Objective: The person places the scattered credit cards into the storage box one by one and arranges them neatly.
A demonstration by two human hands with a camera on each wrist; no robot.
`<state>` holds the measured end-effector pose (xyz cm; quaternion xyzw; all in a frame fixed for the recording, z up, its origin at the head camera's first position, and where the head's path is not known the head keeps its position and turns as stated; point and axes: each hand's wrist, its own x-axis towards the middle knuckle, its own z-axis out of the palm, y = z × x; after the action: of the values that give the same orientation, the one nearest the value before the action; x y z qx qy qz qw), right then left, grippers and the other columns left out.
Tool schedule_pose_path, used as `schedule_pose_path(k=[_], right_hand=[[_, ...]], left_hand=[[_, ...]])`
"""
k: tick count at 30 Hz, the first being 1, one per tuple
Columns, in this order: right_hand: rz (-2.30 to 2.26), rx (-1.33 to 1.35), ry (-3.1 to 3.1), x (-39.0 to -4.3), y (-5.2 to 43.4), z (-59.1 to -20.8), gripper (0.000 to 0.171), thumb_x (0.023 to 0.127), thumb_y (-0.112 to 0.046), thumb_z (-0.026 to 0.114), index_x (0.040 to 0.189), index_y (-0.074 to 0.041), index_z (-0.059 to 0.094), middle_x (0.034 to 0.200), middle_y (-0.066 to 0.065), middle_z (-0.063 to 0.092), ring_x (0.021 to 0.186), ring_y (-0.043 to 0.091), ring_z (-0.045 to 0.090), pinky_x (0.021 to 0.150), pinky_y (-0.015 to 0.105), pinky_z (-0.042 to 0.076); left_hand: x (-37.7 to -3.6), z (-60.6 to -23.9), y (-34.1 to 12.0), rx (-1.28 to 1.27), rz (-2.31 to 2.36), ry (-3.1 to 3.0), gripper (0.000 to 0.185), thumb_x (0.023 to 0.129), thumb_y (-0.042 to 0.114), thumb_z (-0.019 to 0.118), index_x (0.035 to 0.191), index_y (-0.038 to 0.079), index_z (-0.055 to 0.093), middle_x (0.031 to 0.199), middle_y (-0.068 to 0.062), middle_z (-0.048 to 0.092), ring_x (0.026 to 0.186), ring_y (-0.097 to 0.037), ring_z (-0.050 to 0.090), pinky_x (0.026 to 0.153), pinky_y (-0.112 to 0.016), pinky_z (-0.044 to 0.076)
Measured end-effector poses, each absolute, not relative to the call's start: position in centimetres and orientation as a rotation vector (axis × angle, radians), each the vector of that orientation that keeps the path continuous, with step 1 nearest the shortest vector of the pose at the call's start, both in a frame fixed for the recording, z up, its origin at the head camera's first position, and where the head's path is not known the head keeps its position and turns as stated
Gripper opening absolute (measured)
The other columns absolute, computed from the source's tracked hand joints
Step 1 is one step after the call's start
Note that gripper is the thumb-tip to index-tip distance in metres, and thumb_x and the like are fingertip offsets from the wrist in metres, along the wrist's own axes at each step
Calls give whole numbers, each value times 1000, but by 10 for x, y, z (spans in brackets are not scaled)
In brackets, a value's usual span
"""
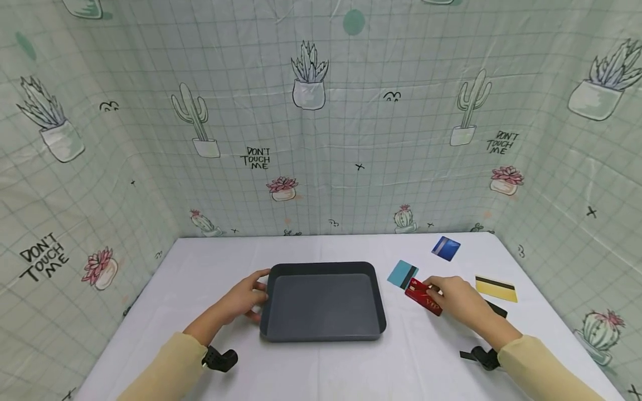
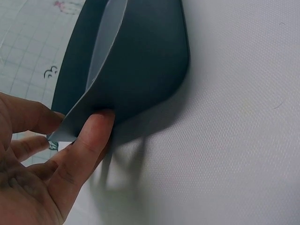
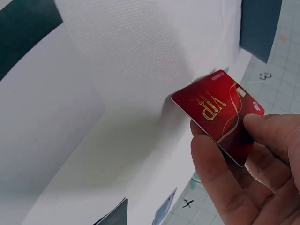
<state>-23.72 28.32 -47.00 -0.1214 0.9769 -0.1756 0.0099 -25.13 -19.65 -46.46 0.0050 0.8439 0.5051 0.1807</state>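
Observation:
My right hand [image 1: 457, 298] pinches a red VIP card [image 1: 420, 295] between thumb and fingers. In the right wrist view the red card [image 3: 215, 105] is tilted, its printed face with gold "VIP" lettering in sight. A teal card [image 1: 399, 272] with a dark stripe lies just beyond it and overlaps it in the head view. At the left side of a dark grey rectangular tray [image 1: 321, 306], my left hand [image 1: 243, 299] grips the wall. The left wrist view has the thumb [image 2: 96, 129] on the wall's outer face and a finger over the rim.
A blue card [image 1: 445, 248] lies at the back right. Nearer the right edge are a yellow card [image 1: 495, 288] with a black stripe and a black card [image 1: 497, 308], partly hidden by my right wrist. A patterned cloth [image 1: 321, 167] hangs behind the white table [image 1: 225, 253].

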Motion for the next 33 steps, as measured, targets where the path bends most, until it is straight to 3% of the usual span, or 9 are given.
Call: schedule_pose_path(k=[8, 15, 33], right_hand=[[-632, -382, 3061, -240, 278, -464, 22, 96, -9, 70, 117, -2, 74, 101, 10, 74, 77, 15, 60, 62, 29, 56], [-915, -265, 2981, -241, 267, -452, 26, 98, -13, 69, 121, 0, 70, 112, 18, 73, 69, 12, 64, 59, 24, 59], [-1370, -146, 2767, -237, 221, -443, 23, 97, -9, 69, 119, -2, 65, 105, 14, 68, 87, 20, 73, 74, 40, 66]], left_hand=[[-251, -465, -198, 28, 1424, 2392, 71, 94, -4, 56, 160, 3, 32, 138, -30, 53, 95, -24, 68, 55, -37, 62], [-253, -466, -198, 34, 1428, 2386, 70, 95, -4, 57, 160, 2, 31, 139, -31, 52, 94, -24, 69, 56, -38, 62], [-252, -465, -197, 21, 1435, 2386, 69, 95, -4, 57, 160, 3, 33, 138, -30, 53, 96, -27, 70, 55, -39, 62]])
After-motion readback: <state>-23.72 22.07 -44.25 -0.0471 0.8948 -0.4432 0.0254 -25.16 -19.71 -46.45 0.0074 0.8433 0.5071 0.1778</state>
